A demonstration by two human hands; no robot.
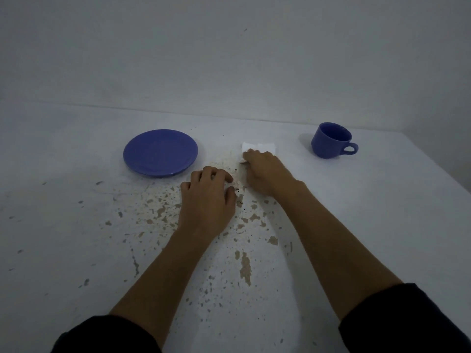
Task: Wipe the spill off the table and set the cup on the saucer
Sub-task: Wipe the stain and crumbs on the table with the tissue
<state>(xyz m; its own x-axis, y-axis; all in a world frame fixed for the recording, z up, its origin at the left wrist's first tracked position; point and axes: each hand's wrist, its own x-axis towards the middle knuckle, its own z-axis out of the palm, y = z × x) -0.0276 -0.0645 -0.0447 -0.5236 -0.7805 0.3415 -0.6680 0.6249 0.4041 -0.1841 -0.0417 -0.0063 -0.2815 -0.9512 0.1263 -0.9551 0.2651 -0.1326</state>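
A blue saucer (160,152) lies empty on the white table (63,154), left of centre. A blue cup (331,140) stands upright at the far right, handle pointing right. Between them a folded white tissue (260,147) lies on the table, and my right hand (265,171) grips its near edge. A brownish, speckled spill (224,163) shows just left of the tissue, by the saucer's right rim. My left hand (207,197) rests palm down on the table with curled fingers, holding nothing, right of the saucer's near edge.
The tabletop has chipped brown patches (246,268) spread across its near middle. A plain white wall (229,59) rises behind the table's far edge. The table's right edge (458,184) runs diagonally at the far right.
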